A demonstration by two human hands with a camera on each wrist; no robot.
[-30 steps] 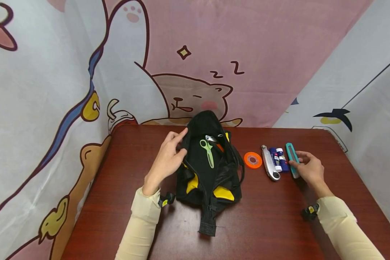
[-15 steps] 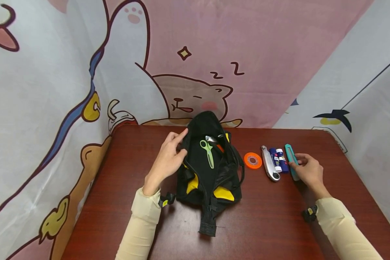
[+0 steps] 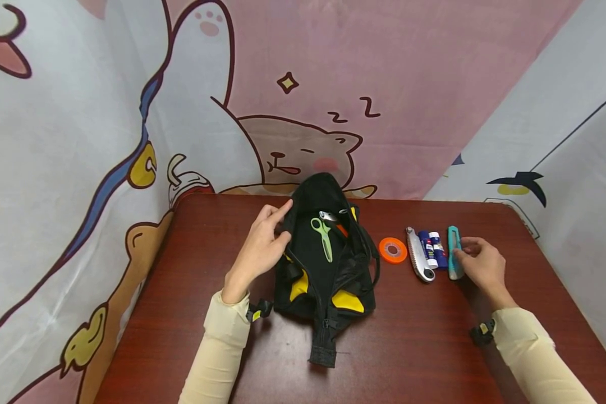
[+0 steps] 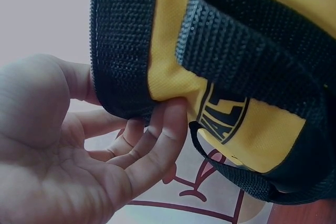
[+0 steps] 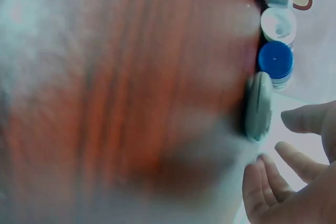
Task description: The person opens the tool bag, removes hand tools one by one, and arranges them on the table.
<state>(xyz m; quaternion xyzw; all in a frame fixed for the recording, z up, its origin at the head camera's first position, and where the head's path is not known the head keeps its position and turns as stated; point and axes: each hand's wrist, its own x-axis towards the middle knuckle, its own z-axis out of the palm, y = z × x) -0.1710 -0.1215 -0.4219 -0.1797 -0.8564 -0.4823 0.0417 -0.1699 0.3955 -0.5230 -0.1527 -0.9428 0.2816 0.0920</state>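
In the head view a black and yellow bag (image 3: 313,286) lies open on the table. My left hand (image 3: 260,247) is at its upper left edge. In the left wrist view, thumb and fingers of that hand pinch the bag's black zipper edge (image 4: 123,51). Green scissors (image 3: 324,238) lie inside the bag. At the right, my right hand (image 3: 482,264) is beside a teal utility knife (image 3: 452,240). The right wrist view shows its thumb and fingers spread, apart from the knife (image 5: 259,106), which lies on the table.
Left of the utility knife, two blue and white glue sticks (image 3: 437,249) lie side by side. A silver tool with a round black end (image 3: 418,252) and an orange disc (image 3: 393,249) follow towards the bag. A patterned cloth wall (image 3: 399,151) stands behind the table (image 3: 409,348).
The utility knife has turned from a slant to nearly straight, beside the glue sticks. My right hand's fingers have come off it. The left hand and bag have stayed in place.
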